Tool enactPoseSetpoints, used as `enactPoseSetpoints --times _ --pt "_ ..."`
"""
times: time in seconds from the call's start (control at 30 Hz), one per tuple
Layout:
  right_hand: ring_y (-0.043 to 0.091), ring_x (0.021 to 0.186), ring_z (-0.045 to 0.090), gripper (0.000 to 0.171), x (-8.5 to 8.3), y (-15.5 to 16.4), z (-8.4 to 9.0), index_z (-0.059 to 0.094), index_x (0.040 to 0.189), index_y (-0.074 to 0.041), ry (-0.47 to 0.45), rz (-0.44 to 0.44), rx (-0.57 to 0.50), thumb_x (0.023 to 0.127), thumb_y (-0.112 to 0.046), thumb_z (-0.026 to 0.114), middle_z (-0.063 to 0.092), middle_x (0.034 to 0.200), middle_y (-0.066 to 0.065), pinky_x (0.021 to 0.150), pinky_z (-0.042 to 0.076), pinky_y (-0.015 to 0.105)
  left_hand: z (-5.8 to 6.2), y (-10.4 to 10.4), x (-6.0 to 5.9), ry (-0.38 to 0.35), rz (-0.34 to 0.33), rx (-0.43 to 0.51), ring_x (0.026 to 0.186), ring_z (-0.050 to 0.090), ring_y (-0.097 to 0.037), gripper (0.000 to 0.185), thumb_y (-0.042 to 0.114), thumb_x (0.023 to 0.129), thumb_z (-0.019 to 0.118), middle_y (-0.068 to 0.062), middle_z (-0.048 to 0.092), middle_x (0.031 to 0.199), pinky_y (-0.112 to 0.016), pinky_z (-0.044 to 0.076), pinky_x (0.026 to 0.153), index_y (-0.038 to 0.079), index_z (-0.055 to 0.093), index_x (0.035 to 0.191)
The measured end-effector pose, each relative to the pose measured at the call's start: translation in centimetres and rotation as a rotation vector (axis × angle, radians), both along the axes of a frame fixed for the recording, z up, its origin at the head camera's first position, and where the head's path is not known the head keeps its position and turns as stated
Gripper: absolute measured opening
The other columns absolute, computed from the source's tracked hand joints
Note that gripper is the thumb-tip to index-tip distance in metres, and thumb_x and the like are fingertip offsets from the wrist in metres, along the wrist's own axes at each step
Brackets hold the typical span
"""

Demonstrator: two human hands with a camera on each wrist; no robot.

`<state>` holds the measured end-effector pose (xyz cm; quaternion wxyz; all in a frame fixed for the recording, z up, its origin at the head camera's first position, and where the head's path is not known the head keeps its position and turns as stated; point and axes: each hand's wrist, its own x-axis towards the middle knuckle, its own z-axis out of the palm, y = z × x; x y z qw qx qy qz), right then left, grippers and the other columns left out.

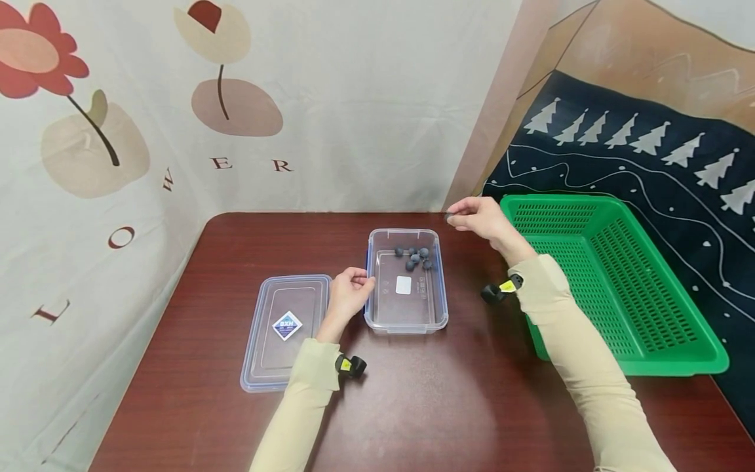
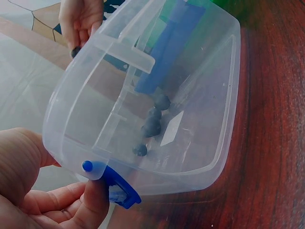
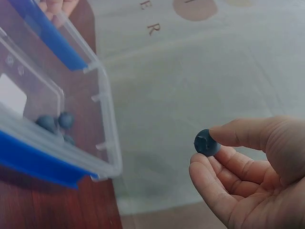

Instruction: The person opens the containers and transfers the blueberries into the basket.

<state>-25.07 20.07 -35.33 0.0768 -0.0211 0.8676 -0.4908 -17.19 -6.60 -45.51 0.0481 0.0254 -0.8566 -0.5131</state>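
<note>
Right hand pinches one blueberry above a clear box that the left hand steadies
Nearest, the left hand [image 1: 348, 293] curls its fingers [image 2: 88, 200] round the box's near left rim by a blue clasp [image 2: 116, 188], gripping the clear plastic box [image 1: 406, 308], which sits at table centre; its lid [image 1: 287, 331] lies flat just beside, at 9 o'clock of the box. Inside, loose blueberries [image 1: 415, 257] cluster at the far end, 12 o'clock. Beyond the box's far right corner, at about 1 o'clock, the right hand [image 1: 480, 219] hangs above the table [image 1: 413, 406], thumb and forefinger pinching a single blueberry [image 3: 207, 142]. A green basket [image 1: 619, 282] stands at 3 o'clock of the box, well apart
</note>
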Motion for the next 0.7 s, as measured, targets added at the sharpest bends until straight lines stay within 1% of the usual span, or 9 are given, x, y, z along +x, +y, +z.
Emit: enactPoseSetpoints --times 0.1,0.23,0.5,0.6,0.7 --pt "0.01 0.073 0.06 0.028 0.4 1.4 0.3 0.061 0.111 0.007 0.015 0.002 -0.003 0.088 -0.009 0.064 0.063 0.089 0.009 0.082 0.052 0.033 0.1 0.0 0.1 0.001 -0.001 0.0 0.069 0.063 -0.024 0.02 0.009 0.081 0.067 -0.015 0.067 0.079 -0.028 0.051 0.062 -0.006 0.065 0.094" --pt "0.004 0.072 0.061 0.03 1.1 3.0 0.6 0.059 0.113 0.008 0.027 -0.002 -0.027 0.088 -0.009 0.063 0.065 0.091 0.008 0.079 0.052 0.027 0.1 0.0 0.1 0.001 0.002 0.0 0.068 0.064 -0.024 0.02 0.01 0.08 0.067 -0.015 0.067 0.079 -0.027 0.05 0.062 -0.006 0.065 0.093" --pt "0.0 0.074 0.062 0.036 2.7 6.0 1.1 0.055 0.117 0.011 0.036 -0.038 -0.092 0.089 -0.011 0.063 0.063 0.085 -0.009 0.073 0.051 0.018 0.0 0.0 0.0 -0.015 0.002 0.004 0.068 0.063 -0.022 0.02 0.009 0.081 0.067 -0.015 0.066 0.079 -0.027 0.05 0.061 -0.006 0.065 0.094" --pt "0.0 0.075 0.063 0.033 3.2 7.3 1.1 0.057 0.115 0.008 0.044 -0.059 -0.138 0.088 -0.011 0.064 0.063 0.084 -0.013 0.073 0.051 0.018 0.0 0.0 -0.1 -0.013 0.002 0.003 0.068 0.062 -0.022 0.02 0.009 0.081 0.067 -0.015 0.066 0.079 -0.025 0.049 0.061 -0.006 0.065 0.094" --pt "0.003 0.076 0.065 0.021 3.6 8.6 0.9 0.064 0.107 -0.001 0.057 -0.095 -0.202 0.087 -0.009 0.065 0.064 0.083 -0.014 0.074 0.052 0.02 -0.1 0.1 -0.1 -0.009 0.003 0.002 0.067 0.062 -0.022 0.02 0.009 0.081 0.067 -0.015 0.067 0.079 -0.024 0.048 0.06 -0.006 0.065 0.094"
